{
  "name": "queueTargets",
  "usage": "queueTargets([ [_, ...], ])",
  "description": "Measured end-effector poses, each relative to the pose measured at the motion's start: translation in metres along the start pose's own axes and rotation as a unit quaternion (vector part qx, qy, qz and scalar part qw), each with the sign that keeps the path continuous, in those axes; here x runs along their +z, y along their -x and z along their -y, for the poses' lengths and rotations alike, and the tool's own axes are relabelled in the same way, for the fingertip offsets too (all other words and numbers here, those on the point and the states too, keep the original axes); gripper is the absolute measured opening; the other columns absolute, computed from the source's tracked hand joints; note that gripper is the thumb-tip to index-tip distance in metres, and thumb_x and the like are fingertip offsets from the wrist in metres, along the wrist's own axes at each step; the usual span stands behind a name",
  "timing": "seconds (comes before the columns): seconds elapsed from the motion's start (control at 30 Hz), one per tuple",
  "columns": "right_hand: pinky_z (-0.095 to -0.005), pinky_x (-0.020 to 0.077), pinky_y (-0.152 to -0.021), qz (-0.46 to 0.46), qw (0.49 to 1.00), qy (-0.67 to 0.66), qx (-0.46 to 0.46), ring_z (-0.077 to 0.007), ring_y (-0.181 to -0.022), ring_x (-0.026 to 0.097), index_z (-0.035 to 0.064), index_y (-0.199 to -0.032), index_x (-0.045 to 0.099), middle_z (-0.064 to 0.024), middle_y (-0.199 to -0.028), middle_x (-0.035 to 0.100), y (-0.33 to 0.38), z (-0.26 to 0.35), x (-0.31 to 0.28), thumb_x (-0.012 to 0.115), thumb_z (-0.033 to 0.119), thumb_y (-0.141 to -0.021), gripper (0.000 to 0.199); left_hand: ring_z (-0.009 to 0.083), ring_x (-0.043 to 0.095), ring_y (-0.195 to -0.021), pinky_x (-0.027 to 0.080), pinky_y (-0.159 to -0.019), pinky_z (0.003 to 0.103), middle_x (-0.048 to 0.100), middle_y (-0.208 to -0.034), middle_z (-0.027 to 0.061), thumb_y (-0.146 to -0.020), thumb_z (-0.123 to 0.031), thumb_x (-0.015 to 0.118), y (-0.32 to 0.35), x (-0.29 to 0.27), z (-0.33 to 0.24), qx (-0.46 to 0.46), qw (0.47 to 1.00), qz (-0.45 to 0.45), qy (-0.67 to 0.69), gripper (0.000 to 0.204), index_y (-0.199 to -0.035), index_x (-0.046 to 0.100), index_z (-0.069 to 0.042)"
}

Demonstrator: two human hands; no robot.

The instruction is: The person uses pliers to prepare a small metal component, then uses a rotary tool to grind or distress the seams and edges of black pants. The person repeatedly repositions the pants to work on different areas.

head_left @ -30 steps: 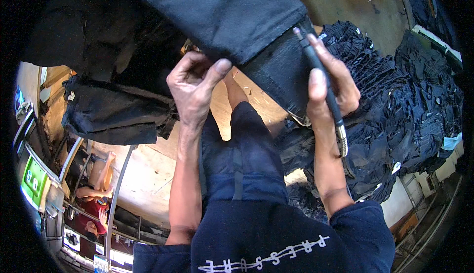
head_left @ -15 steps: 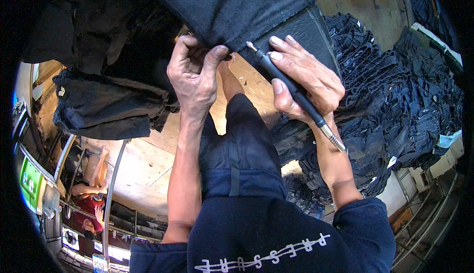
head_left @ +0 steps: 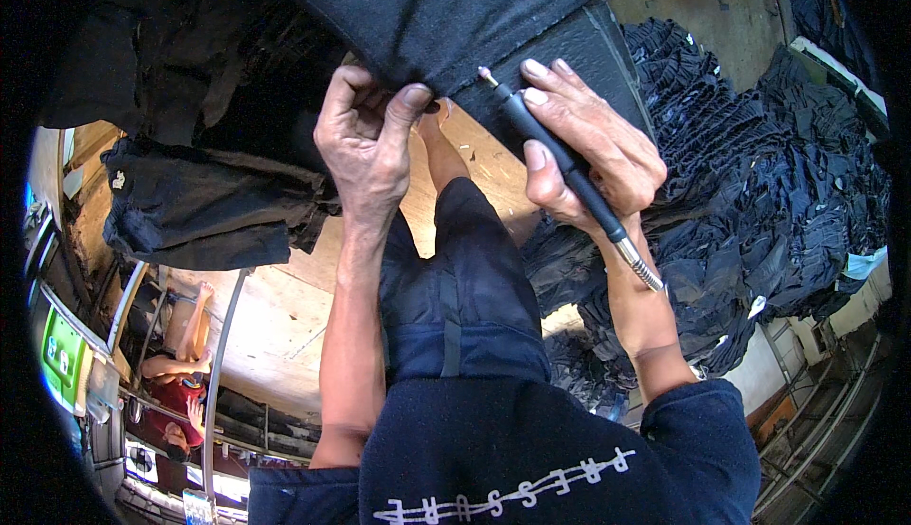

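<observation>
Fabric fills the top of the view: a black garment [head_left: 446, 12] hangs in front of you, and its lower edge runs across just above your hands. Your left hand [head_left: 365, 140] pinches this edge, the thumb pressed against the curled fingers with the cloth between them, so the hand is closed on the garment. Your right hand [head_left: 593, 145] holds a black pen-shaped rotary tool [head_left: 550, 150]; the thumb lies along its near side and the other fingers wrap over the top, so the grip is closed around the handle. The small metal tip of the tool points up and to the left and sits at the garment edge, just beside your left thumb. I cannot tell if the tip really touches the cloth. From the back end of the tool a flexible metal shaft [head_left: 641, 264] goes down along your right wrist.

Below the hands you see your dark blue shorts [head_left: 455, 288] and one leg stretched over a wooden floor [head_left: 275, 326]. To your right a big heap of dark folded garments [head_left: 778, 183] is piled up. To your left another black garment [head_left: 199, 202] lies spread out. At the lower left, well apart from you, another person in a red shirt [head_left: 176, 397] is sitting.
</observation>
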State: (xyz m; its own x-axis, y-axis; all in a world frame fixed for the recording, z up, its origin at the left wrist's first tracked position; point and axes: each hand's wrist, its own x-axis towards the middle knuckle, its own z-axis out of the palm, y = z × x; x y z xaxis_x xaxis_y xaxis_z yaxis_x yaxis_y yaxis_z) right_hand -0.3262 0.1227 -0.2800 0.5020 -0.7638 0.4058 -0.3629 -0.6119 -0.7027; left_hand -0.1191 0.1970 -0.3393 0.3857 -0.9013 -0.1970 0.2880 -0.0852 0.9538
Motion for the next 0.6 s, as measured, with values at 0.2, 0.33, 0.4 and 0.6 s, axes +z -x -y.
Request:
queueTargets([
  [0.2,-0.0546,0.0611,-0.104,-0.013,1.000,0.002,0.009,-0.0411,-0.108,0.080,-0.0119,-0.108,0.078,-0.0281,-0.102,0.080,0.0008,0.0006,0.0007,0.072,0.009,-0.089,0.029,0.0121,0.071,-0.088,0.061,-0.082,0.027,0.072,-0.095,0.0061,-0.099,-0.006,0.082,0.0004,-0.0010,0.0008,0.001,1.000,-0.001,-0.011,0.026,-0.110,0.059,-0.001],
  [0.33,-0.0543,0.0607,-0.105,-0.028,0.999,0.008,0.015,-0.0412,-0.109,0.080,-0.0122,-0.109,0.077,-0.0284,-0.104,0.080,0.0021,-0.0003,0.0015,0.070,0.006,-0.088,0.029,0.0129,0.072,-0.088,0.061,-0.082,0.028,0.072,-0.096,0.0067,-0.099,-0.005,0.082,0.0001,0.0005,0.0010,-0.004,1.000,-0.004,0.011,0.026,-0.110,0.059,-0.001],
  [0.4,-0.0543,0.0606,-0.105,-0.039,0.999,0.014,0.022,-0.0412,-0.109,0.080,-0.0123,-0.109,0.077,-0.0286,-0.104,0.080,0.0031,-0.0014,0.0022,0.070,0.005,-0.088,0.029,0.0131,0.072,-0.088,0.061,-0.082,0.028,0.072,-0.096,0.0070,-0.099,-0.004,0.081,-0.0003,0.0007,0.0011,-0.007,1.000,-0.002,0.019,0.026,-0.110,0.059,0.000],
  [0.6,-0.0505,0.0579,-0.109,-0.079,0.992,0.024,0.096,-0.0377,-0.117,0.077,-0.0103,-0.117,0.077,-0.0301,-0.115,0.078,0.0048,0.0039,-0.0015,0.072,0.015,-0.098,0.032,0.0125,0.071,-0.087,0.059,-0.082,0.028,0.072,-0.094,0.0051,-0.100,-0.007,0.081,-0.0014,-0.0068,0.0039,-0.040,0.999,0.014,0.012,0.026,-0.113,0.059,0.000],
])
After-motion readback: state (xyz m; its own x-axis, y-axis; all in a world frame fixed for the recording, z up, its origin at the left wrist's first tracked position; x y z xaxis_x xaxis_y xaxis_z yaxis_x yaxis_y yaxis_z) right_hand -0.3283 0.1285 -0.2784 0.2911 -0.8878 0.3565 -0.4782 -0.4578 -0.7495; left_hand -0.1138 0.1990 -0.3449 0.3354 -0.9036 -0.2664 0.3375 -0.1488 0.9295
